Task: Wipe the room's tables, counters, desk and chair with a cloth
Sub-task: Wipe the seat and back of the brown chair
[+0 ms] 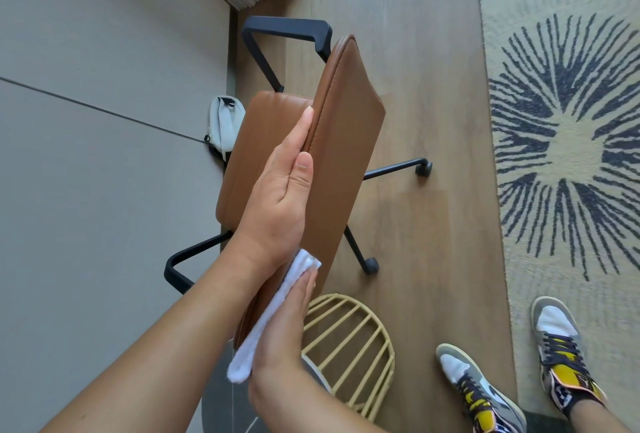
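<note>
A brown leather chair (343,142) with black armrests (287,26) and a wheeled black base stands below me, its backrest rising toward the camera. My left hand (280,190) lies flat along the front face of the backrest's top edge, fingers straight and thumb resting on the seam. My right hand (287,325) presses a folded white cloth (273,311) against the near end of the backrest with flat fingers. The cloth sits between that hand and the leather.
A grey desk top (97,173) fills the left side. A small grey pouch (224,121) lies beside the chair seat. A yellow wire basket (349,346) stands just under my right hand. A patterned rug (561,128) and my two sneakers (485,398) are at the right.
</note>
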